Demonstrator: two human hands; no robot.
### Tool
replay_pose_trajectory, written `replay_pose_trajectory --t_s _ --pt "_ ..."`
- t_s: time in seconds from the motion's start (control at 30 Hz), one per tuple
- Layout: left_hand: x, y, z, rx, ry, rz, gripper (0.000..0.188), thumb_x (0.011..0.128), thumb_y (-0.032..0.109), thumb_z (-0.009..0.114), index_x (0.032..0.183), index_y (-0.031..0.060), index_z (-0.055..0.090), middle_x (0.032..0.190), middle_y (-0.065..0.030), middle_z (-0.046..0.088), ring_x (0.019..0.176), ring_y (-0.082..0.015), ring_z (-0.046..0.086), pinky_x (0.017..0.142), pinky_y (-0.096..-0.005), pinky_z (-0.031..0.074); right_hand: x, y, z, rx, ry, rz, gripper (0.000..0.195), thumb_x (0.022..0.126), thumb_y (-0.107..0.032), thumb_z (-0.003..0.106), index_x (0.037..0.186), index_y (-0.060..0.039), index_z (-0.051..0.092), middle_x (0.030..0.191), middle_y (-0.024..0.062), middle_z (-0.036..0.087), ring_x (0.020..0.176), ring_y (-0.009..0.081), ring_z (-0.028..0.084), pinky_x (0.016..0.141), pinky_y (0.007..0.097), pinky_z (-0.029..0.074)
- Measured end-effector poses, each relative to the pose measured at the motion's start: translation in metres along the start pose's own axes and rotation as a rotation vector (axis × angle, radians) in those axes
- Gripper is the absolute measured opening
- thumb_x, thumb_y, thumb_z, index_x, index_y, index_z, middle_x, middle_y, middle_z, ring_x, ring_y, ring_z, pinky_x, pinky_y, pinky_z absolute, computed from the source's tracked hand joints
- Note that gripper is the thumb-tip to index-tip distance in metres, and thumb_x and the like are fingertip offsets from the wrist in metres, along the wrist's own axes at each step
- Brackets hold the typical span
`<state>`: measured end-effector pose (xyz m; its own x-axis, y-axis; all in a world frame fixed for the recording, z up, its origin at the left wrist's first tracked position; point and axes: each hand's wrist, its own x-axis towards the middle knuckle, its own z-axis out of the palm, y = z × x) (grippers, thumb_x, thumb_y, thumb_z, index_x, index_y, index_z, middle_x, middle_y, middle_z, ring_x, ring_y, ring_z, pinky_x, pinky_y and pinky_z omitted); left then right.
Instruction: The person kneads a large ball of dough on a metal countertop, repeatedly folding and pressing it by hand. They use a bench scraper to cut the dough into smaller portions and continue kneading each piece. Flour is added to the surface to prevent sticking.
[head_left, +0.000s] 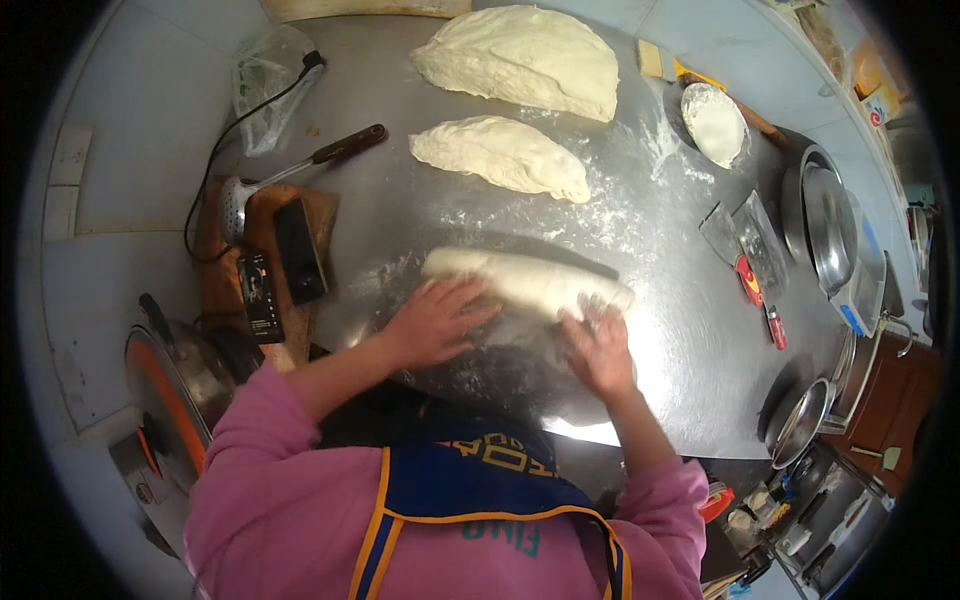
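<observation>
A thick log of pale dough (525, 279) lies crosswise on the floured metal worktop (390, 202), slightly blurred. My left hand (442, 319) is at the near side of its left end, fingers spread and touching it. At the right end, my right hand (601, 345) has its fingertips against the dough, also spread. Neither hand is closed around anything. Beyond the log sits a flat, uneven strip of dough (499, 157). Farther back rests a much larger mound of dough (525, 64). Loose flour is scattered between the pieces.
On the left are a slotted ladle (236, 206), a phone (298, 251), a dark cord and a plastic bag (266, 86). To the right lie scrapers (721, 234), a flour-filled bowl (715, 126), stacked metal basins (825, 217) and a metal bowl (801, 424) near the edge.
</observation>
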<state>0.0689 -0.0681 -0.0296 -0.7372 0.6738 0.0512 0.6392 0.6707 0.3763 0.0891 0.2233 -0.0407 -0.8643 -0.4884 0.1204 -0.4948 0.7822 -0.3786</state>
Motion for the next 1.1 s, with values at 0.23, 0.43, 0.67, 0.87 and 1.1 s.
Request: replay_pose_trajectory --t_s 0.23,0.43,0.67,0.87,1.1 --pt "0.024 0.035 0.025 -0.134 0.021 -0.154 0.078 0.065 0.054 0.065 0.128 0.0139 0.041 0.132 -0.0127 0.039 0.124 -0.0308 0.033 0.101 -0.0489 0.022 0.032 -0.054 0.002 0.052 0.020 0.201 0.044 0.078 -0.029 0.060 0.119 -0.0136 0.052 0.125 0.0109 0.047 0.116 0.0281 0.043 0.095 0.0474 0.034" --pt "-0.034 0.051 0.066 0.141 0.009 -0.016 0.087 0.063 0.058 0.062 0.135 0.0202 0.032 0.139 -0.0126 0.031 0.125 -0.0270 0.033 0.102 -0.0437 0.024 -0.023 -0.041 0.046 -0.053 -0.076 -0.027 0.064 0.067 -0.034 0.067 0.125 -0.0186 0.047 0.125 0.0115 0.047 0.117 0.0349 0.042 0.094 0.0534 0.034" --pt "0.078 -0.041 0.016 -0.078 0.089 -0.128 0.063 0.062 0.035 0.073 0.118 0.0135 0.053 0.108 -0.0080 0.055 0.098 -0.0233 0.053 0.084 -0.0379 0.040 0.093 0.011 0.001 0.048 -0.135 0.068 0.067 0.061 -0.026 0.074 0.122 -0.0153 0.049 0.108 0.0126 0.055 0.100 0.0290 0.052 0.082 0.0396 0.044" --pt "0.009 -0.001 0.004 0.063 0.028 -0.096 0.060 0.066 0.040 0.069 0.119 0.0185 0.052 0.121 -0.0091 0.045 0.110 -0.0290 0.044 0.088 -0.0472 0.034 0.048 -0.018 0.005 0.099 0.107 -0.063 0.049 0.069 -0.020 0.069 0.116 -0.0192 0.055 0.108 0.0091 0.057 0.099 0.0274 0.052 0.087 0.0430 0.039" --pt "0.038 0.038 0.050 -0.128 0.038 -0.255 0.074 0.071 0.054 0.058 0.131 0.0144 0.039 0.136 -0.0125 0.034 0.127 -0.0289 0.028 0.104 -0.0498 0.019 0.060 -0.047 0.036 0.100 0.006 0.207 0.055 0.076 -0.040 0.059 0.122 -0.0115 0.049 0.127 0.0126 0.046 0.113 0.0327 0.045 0.094 0.0504 0.033"
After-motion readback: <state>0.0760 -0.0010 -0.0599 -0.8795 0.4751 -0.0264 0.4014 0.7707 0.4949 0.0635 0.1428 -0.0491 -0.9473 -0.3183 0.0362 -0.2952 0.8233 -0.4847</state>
